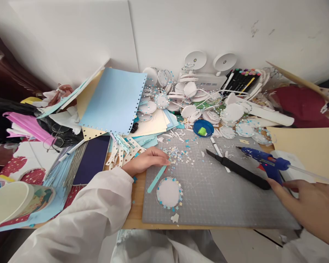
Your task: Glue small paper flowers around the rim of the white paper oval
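Note:
My left hand [150,160] is closed in a pinch on the upper end of a flat teal stick [155,180], which slants down over the grey cutting mat [208,204]. Just below the stick lies a round white paper disc [168,193] edged with small blue and cream stars. At the right, my right hand [315,206] is open, thumb and fingers apart. Its tip is at the butt of a black-handled craft knife [242,171] and beside the handle of a blue glue gun [268,160]; whether it touches either I cannot tell.
Tiny paper stars [178,157] are scattered on the mat. A blue lid [203,128] holds a green piece. Many white discs [190,89] are heaped behind, beside black markers [239,80]. Blue paper [115,100], a dark tablet-like slab [91,160] and a paper cup [16,201] stand left.

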A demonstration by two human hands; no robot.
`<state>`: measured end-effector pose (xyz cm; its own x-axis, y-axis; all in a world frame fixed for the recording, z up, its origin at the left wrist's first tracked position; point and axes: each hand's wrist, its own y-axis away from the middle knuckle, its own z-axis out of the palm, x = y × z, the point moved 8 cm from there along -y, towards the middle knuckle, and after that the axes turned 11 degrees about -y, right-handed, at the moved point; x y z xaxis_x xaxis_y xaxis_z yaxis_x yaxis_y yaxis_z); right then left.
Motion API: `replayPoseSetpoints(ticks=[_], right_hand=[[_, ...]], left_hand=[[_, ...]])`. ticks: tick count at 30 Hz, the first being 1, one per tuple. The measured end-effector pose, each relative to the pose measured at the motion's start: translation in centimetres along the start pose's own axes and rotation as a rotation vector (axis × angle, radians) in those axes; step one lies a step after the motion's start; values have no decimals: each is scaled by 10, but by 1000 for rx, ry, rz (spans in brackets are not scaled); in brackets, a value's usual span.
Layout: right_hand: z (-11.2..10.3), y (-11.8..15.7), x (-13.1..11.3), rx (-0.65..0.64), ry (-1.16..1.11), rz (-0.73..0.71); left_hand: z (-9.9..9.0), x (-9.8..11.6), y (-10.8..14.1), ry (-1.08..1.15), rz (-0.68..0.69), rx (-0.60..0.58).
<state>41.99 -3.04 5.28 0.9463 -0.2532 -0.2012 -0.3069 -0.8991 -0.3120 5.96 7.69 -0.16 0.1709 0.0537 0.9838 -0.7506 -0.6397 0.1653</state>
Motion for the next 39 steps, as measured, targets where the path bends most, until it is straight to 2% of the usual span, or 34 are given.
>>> replayPoseSetpoints(ticks=[1, 4, 6, 8, 10, 12, 14, 20, 22, 24, 26, 28, 30, 32, 35, 39], right_hand=[[3, 3, -22, -98, -37, -116], [-17, 11, -107, -41, -239, -442], [-27, 20, -167, 41, -284, -687], [-25, 26, -212, 63, -316, -848], [-16, 32, -246, 23, -357, -1003], [-4, 38, -268, -11, -392, -1139], [6, 41, -281, -11, -418, -1215], [18, 41, -293, 182, -414, -1324], [18, 39, -286, 216, -508, -1318], [18, 30, -274, 195, -699, -1225], [24, 17, -257, 138, -935, -1024], [39, 2, -238, 37, -1166, -733], [61, -6, -225, -116, -1371, -460], [79, -6, -222, -285, -1540, -291], [93, -3, -228, -470, -1662, -210], [101, 4, -235, -640, -1687, -190]], left_hand=[[0, -1, 0, 13, -9, -3], [0, -3, 0, 63, -20, 19], [-3, -5, -1, 84, -26, 61], [-4, -6, -2, 99, -35, 94], [-4, -5, -2, 132, -33, 114], [-4, -4, -3, 195, -13, 139], [-6, -3, -3, 252, 9, 177], [-5, -5, -4, 279, 41, 193], [-6, -5, -3, 257, 51, 191], [-7, -3, -2, 188, 52, 192], [-11, 0, 1, 53, 40, 200], [-15, 4, 4, -127, 32, 191], [-13, 8, 7, -282, 32, 132], [-6, 10, 8, -394, 40, 32], [6, 11, 9, -483, 76, -99], [14, 12, 10, -520, 98, -176]])
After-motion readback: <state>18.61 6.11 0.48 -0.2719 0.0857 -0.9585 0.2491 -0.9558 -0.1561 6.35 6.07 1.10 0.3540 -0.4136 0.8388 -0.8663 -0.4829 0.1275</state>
